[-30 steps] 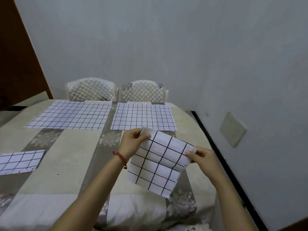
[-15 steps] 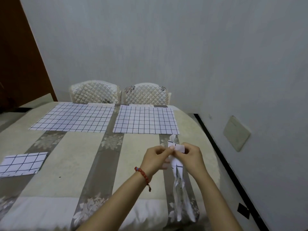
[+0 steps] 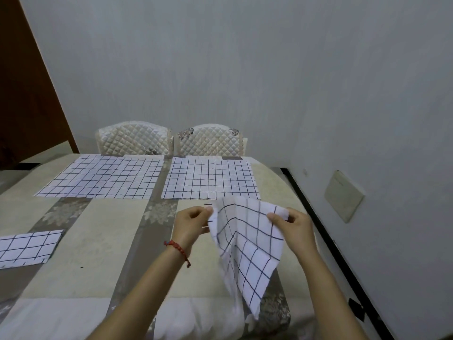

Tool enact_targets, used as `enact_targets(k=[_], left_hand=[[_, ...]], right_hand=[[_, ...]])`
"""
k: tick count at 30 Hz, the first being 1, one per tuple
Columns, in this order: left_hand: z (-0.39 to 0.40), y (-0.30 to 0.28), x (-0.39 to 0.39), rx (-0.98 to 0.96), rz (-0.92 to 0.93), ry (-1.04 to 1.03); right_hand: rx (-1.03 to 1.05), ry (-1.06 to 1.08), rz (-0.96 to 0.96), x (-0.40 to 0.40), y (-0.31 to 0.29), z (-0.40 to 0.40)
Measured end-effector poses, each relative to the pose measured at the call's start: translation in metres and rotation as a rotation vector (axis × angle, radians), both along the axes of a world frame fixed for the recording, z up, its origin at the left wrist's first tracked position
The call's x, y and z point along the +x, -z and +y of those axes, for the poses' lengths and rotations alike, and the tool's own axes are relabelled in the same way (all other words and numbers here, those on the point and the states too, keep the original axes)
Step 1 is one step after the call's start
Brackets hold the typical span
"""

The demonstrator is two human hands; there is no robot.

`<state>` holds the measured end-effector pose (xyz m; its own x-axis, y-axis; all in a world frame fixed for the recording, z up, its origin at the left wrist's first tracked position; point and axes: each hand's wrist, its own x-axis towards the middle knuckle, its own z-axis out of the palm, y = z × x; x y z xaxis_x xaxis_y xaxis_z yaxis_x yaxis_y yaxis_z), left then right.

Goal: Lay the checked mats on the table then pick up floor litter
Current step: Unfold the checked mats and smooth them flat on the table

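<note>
While the left hand (image 3: 190, 223) and right hand (image 3: 295, 223) each pinch a top corner of the half-folded checked mat (image 3: 247, 244), it may land creased on the bench (image 3: 98, 241).

Soft, even, rather dim light fills the room, with a cool grey cast and no visible source. Shadows are faint (barely a smudge under the held mat (image 3: 247, 244)). No glare. Wide-angle distortion bends the wall (image 3: 245, 69) and table (image 3: 81, 241) edges outward; detail is slightly soft throughout.
</note>
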<state>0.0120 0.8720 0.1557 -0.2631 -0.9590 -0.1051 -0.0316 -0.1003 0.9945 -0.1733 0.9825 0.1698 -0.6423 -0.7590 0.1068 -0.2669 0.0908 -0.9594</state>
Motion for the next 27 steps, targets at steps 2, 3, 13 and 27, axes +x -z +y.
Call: enact_targets(k=[2,3,13,27], left_hand=[[-0.015,0.003,0.013,-0.004,-0.020,-0.065],[-0.021,0.002,0.019,-0.016,-0.030,-0.093],[-0.039,-0.002,0.018,-0.271,-0.244,-0.146],[0.025,-0.020,-0.060,-0.670,-0.211,0.260]], right_hand=[[-0.023,0.057,0.011,-0.015,-0.004,0.004],[-0.027,0.081,0.026,-0.022,-0.005,0.005],[-0.041,0.017,0.168,-0.037,-0.022,0.001],[0.028,-0.182,0.173,0.000,-0.031,-0.012]])
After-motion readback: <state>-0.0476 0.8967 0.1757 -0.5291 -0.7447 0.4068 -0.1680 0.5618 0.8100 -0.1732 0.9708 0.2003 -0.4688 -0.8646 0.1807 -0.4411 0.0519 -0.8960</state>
